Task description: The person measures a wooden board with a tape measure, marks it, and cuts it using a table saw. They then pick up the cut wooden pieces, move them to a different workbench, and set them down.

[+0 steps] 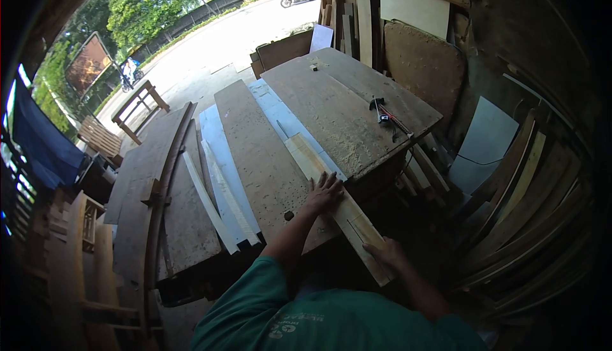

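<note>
A long pale wooden plank (319, 171) lies along the gap between a wide board (255, 153) and a dusty workbench (344, 109), its near end sticking out past the edge. My left hand (324, 193) rests flat on the plank's middle, fingers spread. My right hand (386, 251) grips the plank's near end from the right side. Green sleeves cover both my arms.
A clamp-like tool (386, 116) lies on the workbench's right part amid sawdust. White strips (220, 201) and dark boards (153, 185) lie to the left. Stacked timber (529, 185) leans at the right. A wooden bench (137, 106) stands outside by the road.
</note>
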Motion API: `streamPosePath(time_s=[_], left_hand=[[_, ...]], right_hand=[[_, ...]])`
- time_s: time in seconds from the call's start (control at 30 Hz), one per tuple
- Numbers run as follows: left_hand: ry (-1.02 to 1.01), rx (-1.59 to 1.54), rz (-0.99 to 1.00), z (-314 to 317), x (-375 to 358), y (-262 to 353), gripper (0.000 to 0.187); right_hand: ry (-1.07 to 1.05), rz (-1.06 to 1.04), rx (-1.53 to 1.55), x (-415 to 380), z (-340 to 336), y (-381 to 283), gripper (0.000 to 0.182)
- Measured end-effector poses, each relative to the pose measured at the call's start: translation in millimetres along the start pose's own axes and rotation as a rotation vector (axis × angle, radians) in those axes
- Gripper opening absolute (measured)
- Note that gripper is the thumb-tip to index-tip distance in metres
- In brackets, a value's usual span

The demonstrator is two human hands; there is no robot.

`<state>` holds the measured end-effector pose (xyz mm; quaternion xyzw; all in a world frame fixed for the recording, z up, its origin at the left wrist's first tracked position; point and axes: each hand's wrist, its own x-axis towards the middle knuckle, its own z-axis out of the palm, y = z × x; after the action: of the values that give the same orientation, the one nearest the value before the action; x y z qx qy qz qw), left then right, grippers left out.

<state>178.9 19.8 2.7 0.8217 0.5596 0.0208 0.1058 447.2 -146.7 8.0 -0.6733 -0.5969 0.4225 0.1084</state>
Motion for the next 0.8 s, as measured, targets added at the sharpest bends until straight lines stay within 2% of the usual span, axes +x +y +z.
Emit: streamPosePath(time_s=[0.23,0.37,0.57,0.67,0.8], left_hand=[[-0.004,-0.033,-0.016,-7.1,10.8,-16.1,0.062],[0.008,-0.037,-0.037,-10.9,8.1,-13.2,0.066],[-0.037,0.014,-0.157,-20.5,-10.1,6.1,0.080],[-0.065,-0.010,-0.281,-21.9,-22.3,17.1,0.088],[-0.071,-0.001,-0.310,-19.8,-29.9,19.2,0.094]], right_hand=[[0.004,-0.017,0.014,19.6,2.2,-14.3,0.093],[-0.010,-0.013,0.016,26.7,0.5,-20.8,0.102],[-0.026,0.027,0.018,36.6,3.7,-24.6,0.096],[-0.031,0.018,0.021,41.5,2.8,-28.9,0.097],[-0.025,0.016,0.039,45.2,1.0,-39.6,0.098]])
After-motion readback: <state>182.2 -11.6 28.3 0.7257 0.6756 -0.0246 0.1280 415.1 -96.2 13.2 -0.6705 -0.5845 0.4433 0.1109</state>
